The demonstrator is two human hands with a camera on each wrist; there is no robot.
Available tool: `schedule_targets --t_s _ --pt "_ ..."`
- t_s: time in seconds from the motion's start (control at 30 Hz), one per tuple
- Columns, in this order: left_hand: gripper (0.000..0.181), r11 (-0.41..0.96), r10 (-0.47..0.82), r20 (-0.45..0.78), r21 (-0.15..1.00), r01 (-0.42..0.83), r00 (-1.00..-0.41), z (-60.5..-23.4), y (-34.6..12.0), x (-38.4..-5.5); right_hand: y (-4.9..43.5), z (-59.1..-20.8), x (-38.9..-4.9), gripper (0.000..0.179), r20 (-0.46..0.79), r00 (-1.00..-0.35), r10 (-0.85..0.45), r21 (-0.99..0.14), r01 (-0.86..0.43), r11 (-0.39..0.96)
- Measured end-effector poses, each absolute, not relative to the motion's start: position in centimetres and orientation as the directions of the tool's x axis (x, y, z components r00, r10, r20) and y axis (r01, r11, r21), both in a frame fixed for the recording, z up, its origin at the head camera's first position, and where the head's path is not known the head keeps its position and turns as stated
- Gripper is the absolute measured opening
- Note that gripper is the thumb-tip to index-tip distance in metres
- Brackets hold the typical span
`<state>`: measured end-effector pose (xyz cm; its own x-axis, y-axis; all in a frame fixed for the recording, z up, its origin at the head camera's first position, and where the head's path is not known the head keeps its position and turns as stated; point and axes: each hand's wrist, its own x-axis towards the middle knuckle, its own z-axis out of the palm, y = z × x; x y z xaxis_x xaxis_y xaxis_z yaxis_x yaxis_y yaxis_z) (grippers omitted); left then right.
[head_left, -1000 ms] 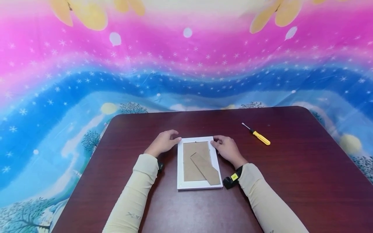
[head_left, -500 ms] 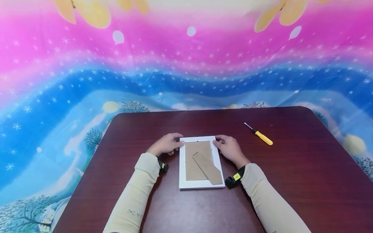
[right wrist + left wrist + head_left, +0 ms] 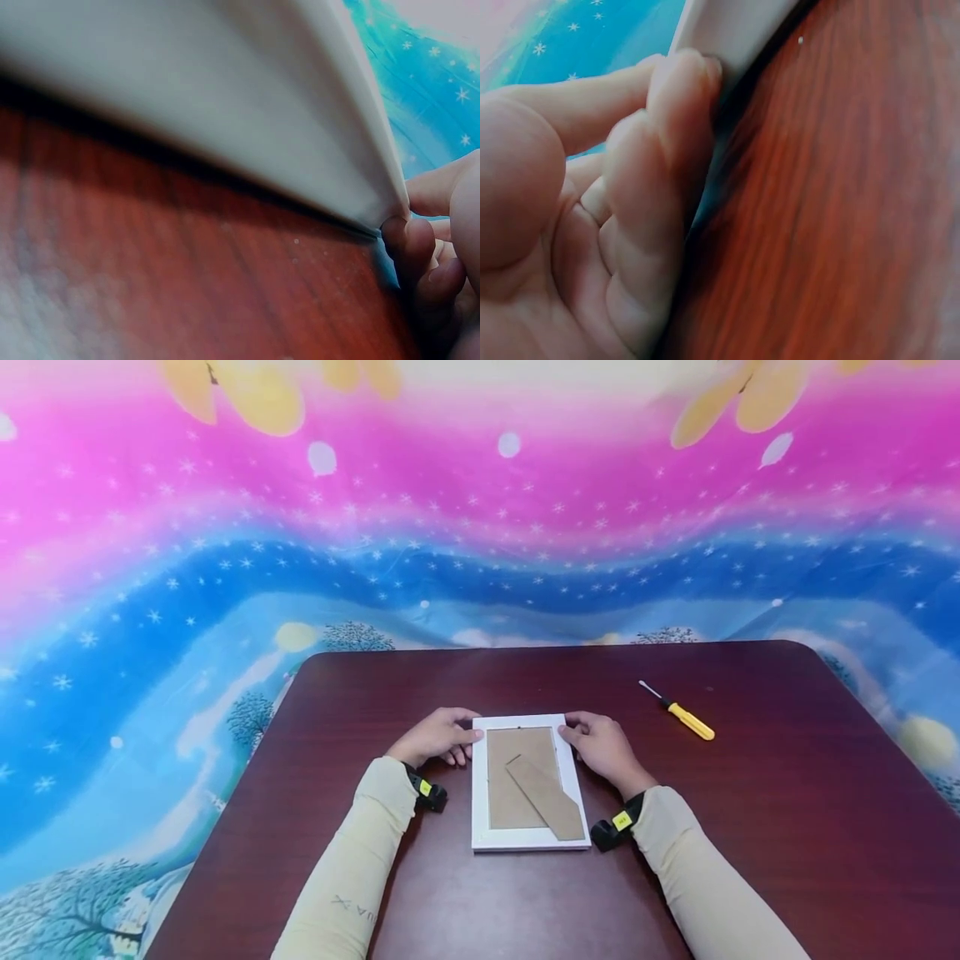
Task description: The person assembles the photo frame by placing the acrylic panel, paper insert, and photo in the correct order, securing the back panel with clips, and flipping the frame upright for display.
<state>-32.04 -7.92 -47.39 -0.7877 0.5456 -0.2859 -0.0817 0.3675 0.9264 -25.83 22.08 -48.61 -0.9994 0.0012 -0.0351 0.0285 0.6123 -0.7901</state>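
A white picture frame (image 3: 480,793) lies back side up on the table, its brown backing board (image 3: 504,802) showing. On that backing a slanted easel stand (image 3: 551,802) reaches over the lower right border. My left hand (image 3: 437,737) pinches the far left corner, thumb on top and fingers curled at the edge. At the far right corner my right hand (image 3: 600,745) does the same with its thumb on the border. The left wrist view has curled fingers (image 3: 679,112) against the frame's edge. In the right wrist view, fingertips (image 3: 416,240) meet the corner low, close over the wood.
A screwdriver with a yellow handle (image 3: 692,722) lies on the dark red-brown table (image 3: 787,827), right of the frame and farther back. A printed cloth (image 3: 480,518) hangs behind the table. Each wrist wears a black camera, one of them the right wrist camera (image 3: 611,833).
My left hand's fingers have closed in from beside the frame onto its far left corner. The right hand keeps its place at the other corner. The whole view has shifted slightly.
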Motion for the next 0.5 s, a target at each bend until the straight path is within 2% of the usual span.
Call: schedule_targets --t_s 0.5 --pt "0.046 0.382 0.542 -0.261 0.923 -0.042 -0.799 -47.59 -7.88 -32.24 22.1 -49.0 -26.11 0.044 -0.011 -1.0 0.0 -0.793 0.009 0.61"
